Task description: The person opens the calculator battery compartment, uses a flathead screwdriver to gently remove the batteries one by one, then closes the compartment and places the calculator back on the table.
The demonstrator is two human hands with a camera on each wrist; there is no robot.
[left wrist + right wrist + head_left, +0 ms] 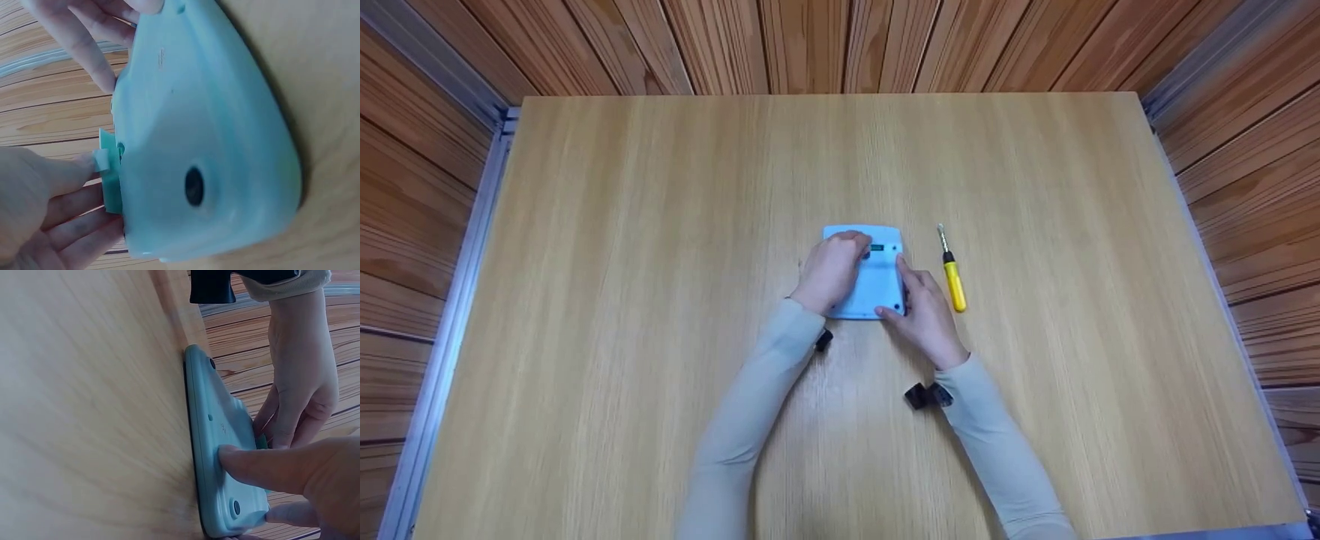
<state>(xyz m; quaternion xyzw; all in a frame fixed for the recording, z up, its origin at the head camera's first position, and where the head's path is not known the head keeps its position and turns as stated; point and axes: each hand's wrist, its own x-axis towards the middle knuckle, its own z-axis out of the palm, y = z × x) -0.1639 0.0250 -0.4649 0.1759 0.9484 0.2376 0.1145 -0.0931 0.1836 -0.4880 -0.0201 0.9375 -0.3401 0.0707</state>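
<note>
A light-blue calculator-like device [877, 285] lies on the table with its back up, showing dark round feet and a small dark green opening near its far end. At that opening my left hand [831, 271] pinches a small teal battery cover [112, 188] by its tab, between thumb and fingers. The cover stands tilted up against the device in the left wrist view. My right hand [926, 311] grips the device's near right corner, thumb [242, 461] on the back and fingers along the side edge. The device's front is hidden beneath it.
To the right of the device lies a screwdriver [952, 274] with a yellow handle and metal shaft, tip pointing away. Wood-plank walls [840, 45] stand behind and beside the table [660, 225]. Black wrist cameras [928, 396] sit at the sleeves.
</note>
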